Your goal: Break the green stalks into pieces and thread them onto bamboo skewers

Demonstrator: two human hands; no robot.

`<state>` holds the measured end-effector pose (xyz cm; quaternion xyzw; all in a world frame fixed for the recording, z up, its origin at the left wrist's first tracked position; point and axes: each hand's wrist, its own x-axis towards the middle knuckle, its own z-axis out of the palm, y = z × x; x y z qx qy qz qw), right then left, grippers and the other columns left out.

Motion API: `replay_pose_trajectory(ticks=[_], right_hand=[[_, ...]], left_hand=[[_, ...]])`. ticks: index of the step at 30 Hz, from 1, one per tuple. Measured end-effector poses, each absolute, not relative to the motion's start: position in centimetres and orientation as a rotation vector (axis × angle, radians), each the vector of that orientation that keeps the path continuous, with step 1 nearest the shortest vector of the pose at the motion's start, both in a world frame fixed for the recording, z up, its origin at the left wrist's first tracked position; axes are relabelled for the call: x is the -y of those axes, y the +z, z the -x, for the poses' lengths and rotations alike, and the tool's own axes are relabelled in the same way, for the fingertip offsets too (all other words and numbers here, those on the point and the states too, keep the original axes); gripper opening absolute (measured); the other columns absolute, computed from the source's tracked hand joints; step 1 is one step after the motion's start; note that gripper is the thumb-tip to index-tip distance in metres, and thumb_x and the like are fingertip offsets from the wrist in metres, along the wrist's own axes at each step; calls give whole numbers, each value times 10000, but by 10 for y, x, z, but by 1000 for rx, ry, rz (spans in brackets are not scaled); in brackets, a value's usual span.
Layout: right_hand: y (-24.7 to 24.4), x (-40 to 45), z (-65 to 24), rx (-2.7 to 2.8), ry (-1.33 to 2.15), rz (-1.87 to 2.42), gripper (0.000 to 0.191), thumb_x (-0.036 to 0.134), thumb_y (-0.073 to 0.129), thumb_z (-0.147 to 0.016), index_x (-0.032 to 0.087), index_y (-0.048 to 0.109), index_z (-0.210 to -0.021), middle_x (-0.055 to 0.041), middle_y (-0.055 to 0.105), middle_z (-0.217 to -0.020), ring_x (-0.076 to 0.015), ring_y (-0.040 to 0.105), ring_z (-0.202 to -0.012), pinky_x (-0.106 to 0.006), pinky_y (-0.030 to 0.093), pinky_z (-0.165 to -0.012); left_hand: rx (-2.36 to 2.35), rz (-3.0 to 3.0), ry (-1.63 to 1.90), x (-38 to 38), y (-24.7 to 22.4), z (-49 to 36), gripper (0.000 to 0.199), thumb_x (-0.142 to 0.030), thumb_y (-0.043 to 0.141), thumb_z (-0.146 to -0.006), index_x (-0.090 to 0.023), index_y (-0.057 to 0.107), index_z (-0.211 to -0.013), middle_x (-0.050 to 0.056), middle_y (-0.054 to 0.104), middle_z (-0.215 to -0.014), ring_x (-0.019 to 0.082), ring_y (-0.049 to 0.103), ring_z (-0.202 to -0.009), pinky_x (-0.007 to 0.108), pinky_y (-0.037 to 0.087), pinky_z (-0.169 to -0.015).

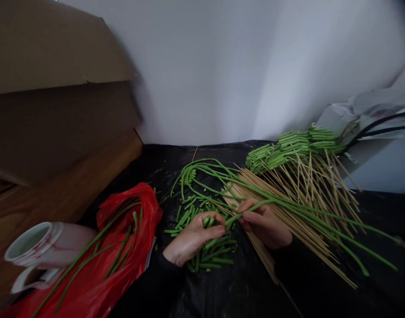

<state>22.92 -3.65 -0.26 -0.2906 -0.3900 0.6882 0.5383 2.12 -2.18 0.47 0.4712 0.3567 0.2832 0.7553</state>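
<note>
A long green bean [234, 219] stretches between my two hands. My left hand [199, 234] is closed around its end, with short cut bean pieces [207, 221] showing inside the curled fingers. Thumb and fingers of my right hand [267, 224] pinch the same bean a little further along. Below and behind my left hand lies a loose heap of cut bean pieces [217, 259]. Several uncut long beans [305, 210] run from the back middle to the right, across a pile of thin wooden skewers [275, 194].
Bean pieces threaded on skewers [295, 145] are stacked at the back right, beside a white box [381, 163]. On the left are a red plastic bag [136, 229] with long beans, a pale jug [63, 243] and a cardboard box [56, 53]. Black sheeting [222, 291] covers the surface.
</note>
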Motion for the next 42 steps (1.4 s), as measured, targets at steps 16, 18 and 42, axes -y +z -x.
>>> replay_pose_trajectory(ticks=[16, 18, 42], right_hand=[[-9, 40, -217, 961, 1649, 814, 230, 306, 868, -641, 194, 739, -794, -32, 731, -686, -108, 574, -536, -225, 398, -489], [-9, 40, -218, 965, 1666, 798, 207, 288, 862, -645, 196, 737, -782, -27, 724, -682, -107, 565, -534, -227, 396, -492], [-4, 39, -227, 926, 1779, 658, 244, 385, 778, -764, 181, 647, -775, 30, 582, -583, -85, 491, -509, -219, 350, -501]], left_hand=[[-474, -511, 886, 20, 9, -30, 214, -202, 683, -823, -147, 494, -739, -49, 431, -613, 25, 361, -465, 150, 293, -448], [-433, -450, 878, 20, 12, -29, 201, -177, 653, -822, -145, 482, -720, -54, 407, -585, 25, 354, -452, 147, 292, -441], [-673, -1031, 356, 24, 13, -21, 253, -349, 754, -764, -158, 589, -788, -32, 552, -604, 46, 381, -455, 190, 201, -409]])
